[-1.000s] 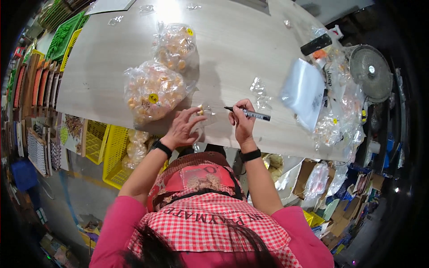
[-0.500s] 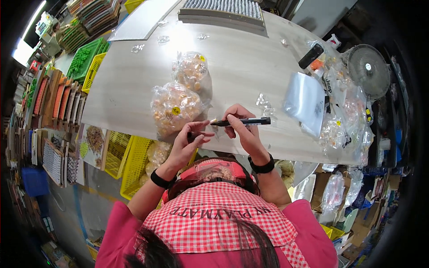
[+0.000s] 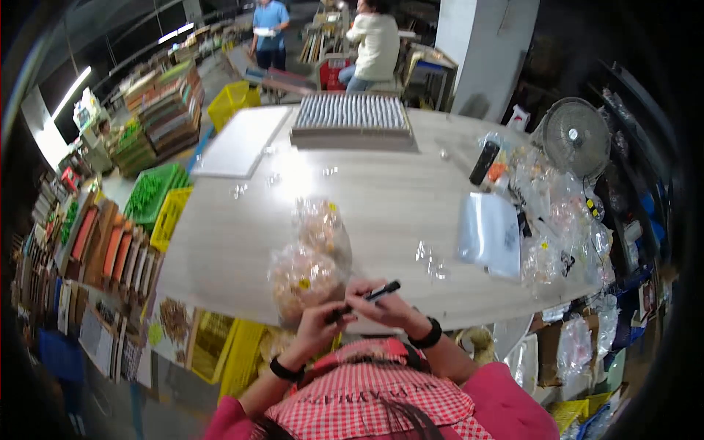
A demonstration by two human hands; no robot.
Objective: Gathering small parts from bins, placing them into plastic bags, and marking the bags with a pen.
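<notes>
Marker (image 3: 386,290) is now slanting over the near edge of the table (image 3: 400,220), the right hand (image 3: 378,305) curling closed around it and drawing up to the left hand (image 3: 320,327), whose bent fingers are apparently pinching a dark piece (image 3: 337,314), so nothing is seemingly getting marked.

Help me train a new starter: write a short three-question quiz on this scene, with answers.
1. Fill in the blank: the right hand grips a black ____.

2. True or false: the fan stands on the person's left.

3. Multiple choice: of these, which is nearest the left hand?
a) a white board
b) a filled plastic bag
c) a grey ridged tray

Key
1. Marker.
2. False; it stands on the person's right.
3. b; the other two lie at the far side of the table.
</notes>
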